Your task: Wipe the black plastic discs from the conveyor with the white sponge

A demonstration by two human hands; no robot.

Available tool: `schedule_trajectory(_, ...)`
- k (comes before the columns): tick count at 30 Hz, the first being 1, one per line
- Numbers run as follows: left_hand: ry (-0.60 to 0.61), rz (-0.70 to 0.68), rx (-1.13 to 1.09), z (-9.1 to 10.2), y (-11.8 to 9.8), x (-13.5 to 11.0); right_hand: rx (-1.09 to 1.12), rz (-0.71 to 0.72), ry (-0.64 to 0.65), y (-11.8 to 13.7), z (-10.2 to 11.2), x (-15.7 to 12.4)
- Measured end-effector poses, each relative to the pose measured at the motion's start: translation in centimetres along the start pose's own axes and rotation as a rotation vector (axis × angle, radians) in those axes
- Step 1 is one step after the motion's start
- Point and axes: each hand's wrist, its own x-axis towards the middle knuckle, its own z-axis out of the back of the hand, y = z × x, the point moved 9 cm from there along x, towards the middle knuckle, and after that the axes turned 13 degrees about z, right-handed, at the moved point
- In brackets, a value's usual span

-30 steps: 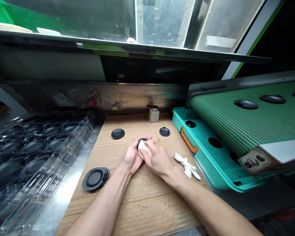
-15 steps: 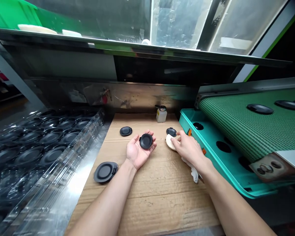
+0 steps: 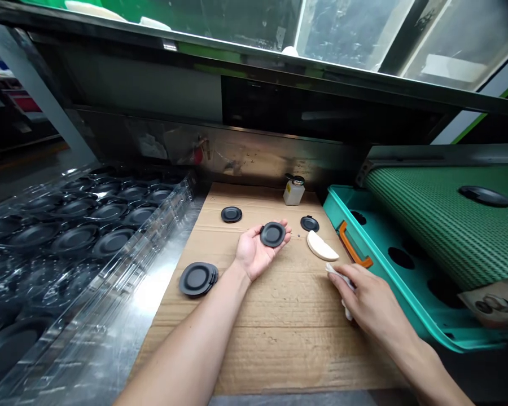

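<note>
At center, a black disc (image 3: 272, 234) rests on the open, upturned left hand (image 3: 258, 254). At lower right, the right hand (image 3: 364, 294) pinches a white cloth (image 3: 337, 279). Two more black discs (image 3: 231, 214) (image 3: 309, 224), a disc stack (image 3: 198, 279) and a cream sponge (image 3: 322, 246) lie on cardboard (image 3: 279, 349).

Factory production line, green conveyor belt (image 3: 440, 225), clear plastic trays (image 3: 110, 225), cardboard-covered workbench (image 3: 279, 349)
</note>
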Motion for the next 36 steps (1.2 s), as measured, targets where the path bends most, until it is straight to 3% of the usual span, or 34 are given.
schedule_trajectory(3, 0.013, -0.005, 0.059, -0.2, 0.3, 0.2, 0.12, 0.09, -0.176, 3.2, 1.8, 3.5)
schedule_trajectory(6, 0.024, -0.043, 0.069, -0.3, 0.3, 0.5, 0.187, 0.166, -0.231, 5.8, 0.7, 7.8)
schedule_trajectory(10, 0.029, -0.097, 0.065, 0.0, -0.1, 0.7, 0.093, 0.194, -0.195, 7.8, -3.1, 11.4)
schedule_trajectory(15, -0.037, -0.142, 0.087, 0.7, -0.5, 0.9, -0.014, 0.344, 0.001, 9.8, -5.7, 11.0)
schedule_trajectory(19, -0.026, -0.117, 0.128, 0.5, 0.1, 1.2, -0.126, 0.256, -0.025, 8.6, -4.6, 11.1)
schedule_trajectory(23, -0.068, -0.135, 0.118, 1.0, -0.4, 1.2, -0.053, 0.303, 0.043, 8.2, -4.4, 11.2)
schedule_trajectory(27, -0.137, -0.178, 0.024, 1.8, -1.6, 0.7, 0.036, 0.187, 0.081, 5.3, -2.4, 10.3)
schedule_trajectory(32, -0.106, -0.118, -0.084, 1.5, -1.5, 0.4, 0.113, 0.077, 0.097, 2.1, -0.3, 9.2)
schedule_trajectory(36, -0.092, -0.089, -0.125, 1.6, -1.2, 0.5, -0.022, -0.01, 0.255, 0.1, -1.0, 8.6)
